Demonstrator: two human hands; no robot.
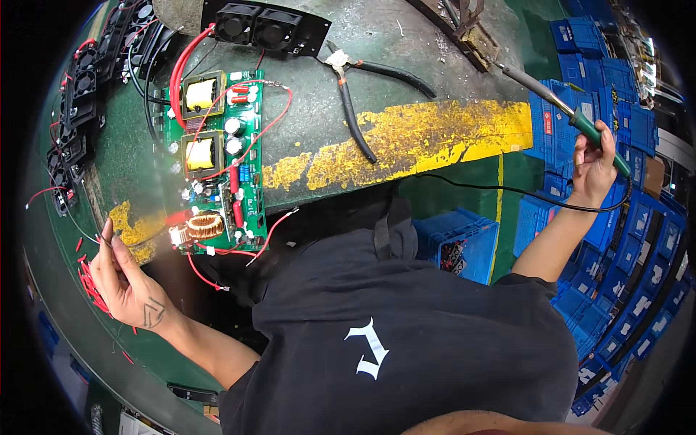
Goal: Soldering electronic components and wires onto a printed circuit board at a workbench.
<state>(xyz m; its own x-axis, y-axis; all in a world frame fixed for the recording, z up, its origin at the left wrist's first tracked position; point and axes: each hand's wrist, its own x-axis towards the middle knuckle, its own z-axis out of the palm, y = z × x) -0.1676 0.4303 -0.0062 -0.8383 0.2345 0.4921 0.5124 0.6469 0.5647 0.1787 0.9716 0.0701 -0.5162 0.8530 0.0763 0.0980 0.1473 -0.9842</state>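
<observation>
My right hand (594, 168) is wrapped round the green handle of a soldering iron (557, 101). The iron's tip points up and left, at a worn metal holder (475, 45) on the far side of the bench. At the left, my left hand (129, 288) pinches a thin wire (94, 217) between thumb and forefinger; whether it is solder cannot be made out. Right of that hand lies a green circuit board (250, 190) with two yellow-wrapped transformers, a copper coil (206, 226) and red leads. Thick red wires link it to a black panel with two fans (270, 30).
Black-handled cutting pliers (350, 90) lie open on the bench. More black fans (80, 109) line the far left, above a bunch of red sleeved pieces (93, 286). The iron's black cord (500, 188) hangs across the front. Blue crates (457, 235) stand below and at right.
</observation>
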